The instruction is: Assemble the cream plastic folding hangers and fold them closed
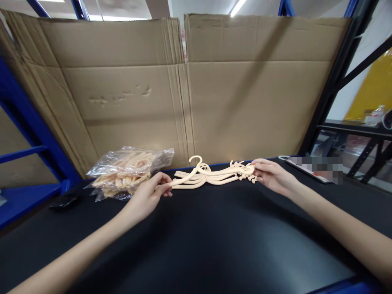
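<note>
A cream plastic clothes hanger (225, 173) is stretched between my two hands, its hook pointing up and to the left. My left hand (154, 189) pinches one end of it. At the opposite end, the fingers of my right hand (272, 173) are closed on the rounded tip. Several more cream hangers (196, 185) lie in a pile on the black table just behind and under this one. Their hooks (241, 167) cluster close to my right fingertips. How far the held hanger is lifted off the pile, I cannot tell.
A clear plastic bag (130, 169) full of cream pieces sits left of the pile. A dark object (64, 201) lies farther left on the black table (208, 237). Cardboard panels (260, 102) wall off the back. A white-edged flat item (309, 169), partly blurred, rests at right.
</note>
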Tool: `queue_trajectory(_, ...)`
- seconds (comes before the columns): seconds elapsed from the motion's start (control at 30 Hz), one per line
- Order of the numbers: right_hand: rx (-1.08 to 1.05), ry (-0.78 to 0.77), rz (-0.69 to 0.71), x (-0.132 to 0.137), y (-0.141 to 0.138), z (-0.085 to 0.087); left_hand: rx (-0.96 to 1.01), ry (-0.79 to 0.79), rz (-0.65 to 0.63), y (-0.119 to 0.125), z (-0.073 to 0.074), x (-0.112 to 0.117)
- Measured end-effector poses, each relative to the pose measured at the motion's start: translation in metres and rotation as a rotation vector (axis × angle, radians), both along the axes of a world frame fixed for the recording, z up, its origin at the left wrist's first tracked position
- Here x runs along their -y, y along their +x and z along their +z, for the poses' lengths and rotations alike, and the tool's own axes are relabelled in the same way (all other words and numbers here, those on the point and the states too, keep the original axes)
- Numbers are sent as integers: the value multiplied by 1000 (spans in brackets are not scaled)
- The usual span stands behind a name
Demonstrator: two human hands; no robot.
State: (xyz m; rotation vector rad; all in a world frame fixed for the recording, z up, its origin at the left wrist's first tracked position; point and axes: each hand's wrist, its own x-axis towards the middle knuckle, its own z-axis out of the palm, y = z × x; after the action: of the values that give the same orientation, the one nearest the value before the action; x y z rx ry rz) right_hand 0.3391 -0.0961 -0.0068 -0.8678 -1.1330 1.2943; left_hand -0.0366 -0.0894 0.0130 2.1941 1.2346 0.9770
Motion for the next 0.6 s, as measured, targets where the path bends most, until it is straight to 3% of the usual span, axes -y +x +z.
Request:
queue_trajectory(0.17, 629, 67, 220, -7, 32, 2, -348, -27, -102, -8, 22, 5)
queue_trajectory(0.33, 1083, 176, 353, -11, 39, -2, -541, -85, -281, -7, 22, 12)
queue_trajectory(0.47, 1255, 303, 344, -9, 36, -4, -592, -108, -350, -8, 14, 14)
queue_trajectory(0.6, 1265, 277, 317, -9, 37, -1, -601, -87, -379, -12, 10, 7)
